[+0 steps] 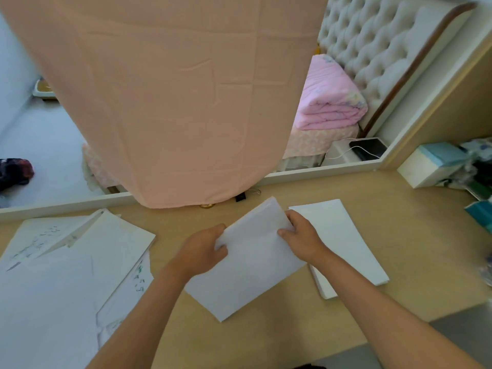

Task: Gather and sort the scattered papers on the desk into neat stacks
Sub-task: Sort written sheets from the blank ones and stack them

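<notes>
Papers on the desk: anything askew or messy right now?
Yes. The pile at left is fanned out, sheets overlapping at different angles. The bundle held in both hands sits skewed to the neat stack beside it.

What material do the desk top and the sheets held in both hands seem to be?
Desk top: probably pale wood-look laminate, smooth and matte, with no visible grain. Held sheets: thin white paper; they bend slightly between the left hand and right hand.

Both hands (253,243) grip paper bundle (247,262) above desk (266,336) (neat stack (343,243) just R).
</notes>
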The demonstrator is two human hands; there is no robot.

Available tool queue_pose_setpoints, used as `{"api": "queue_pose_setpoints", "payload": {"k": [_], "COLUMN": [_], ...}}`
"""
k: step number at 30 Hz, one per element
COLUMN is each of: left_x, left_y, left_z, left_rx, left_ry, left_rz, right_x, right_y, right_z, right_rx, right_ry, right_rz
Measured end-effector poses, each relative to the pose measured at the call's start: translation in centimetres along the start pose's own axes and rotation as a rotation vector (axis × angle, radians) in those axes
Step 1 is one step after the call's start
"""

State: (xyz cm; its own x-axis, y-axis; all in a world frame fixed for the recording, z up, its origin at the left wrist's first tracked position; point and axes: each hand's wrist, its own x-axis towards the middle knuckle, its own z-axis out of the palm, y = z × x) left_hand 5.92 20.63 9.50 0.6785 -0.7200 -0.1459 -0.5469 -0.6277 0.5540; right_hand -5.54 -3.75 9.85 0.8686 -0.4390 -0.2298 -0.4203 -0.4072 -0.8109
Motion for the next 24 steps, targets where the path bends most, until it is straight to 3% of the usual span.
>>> {"api": "queue_pose_setpoints", "payload": {"k": [3, 5, 8, 11, 20, 24], "left_x": [0.7, 1.4, 2.9, 4.9, 13.0, 15.1], "left_y": [0.8, 1.9, 4.6, 8.0, 17.7, 20.2], "left_z": [1.0, 1.4, 2.4, 4.7, 16.5, 20.2], "left_rx": [-0.093, -0.244, -0.591, -0.897, -0.678, -0.607], "left_ry": [0.047, 0.096, 0.17, 0.145, 0.062, -0.068], "left_rz": [-0.054, -0.094, -0.191, -0.282, -0.576, -0.695], "right_x": [0.4, 0.4, 0.5, 0.4, 3.7, 4.8], "right_y": [2.2, 3.8, 6.5, 8.1, 16.0, 20.0], "right_z": [-2.0, -2.8, -3.9, -5.9, -14.3, -16.3], "right_rx": [0.077, 0.237, 0.535, 0.588, 0.143, -0.045], "right_ry": [0.182, 0.215, 0.001, -0.169, 0.051, 0.042], "right_rz": [0.068, 0.193, 0.325, 0.308, 0.367, 0.39]}}
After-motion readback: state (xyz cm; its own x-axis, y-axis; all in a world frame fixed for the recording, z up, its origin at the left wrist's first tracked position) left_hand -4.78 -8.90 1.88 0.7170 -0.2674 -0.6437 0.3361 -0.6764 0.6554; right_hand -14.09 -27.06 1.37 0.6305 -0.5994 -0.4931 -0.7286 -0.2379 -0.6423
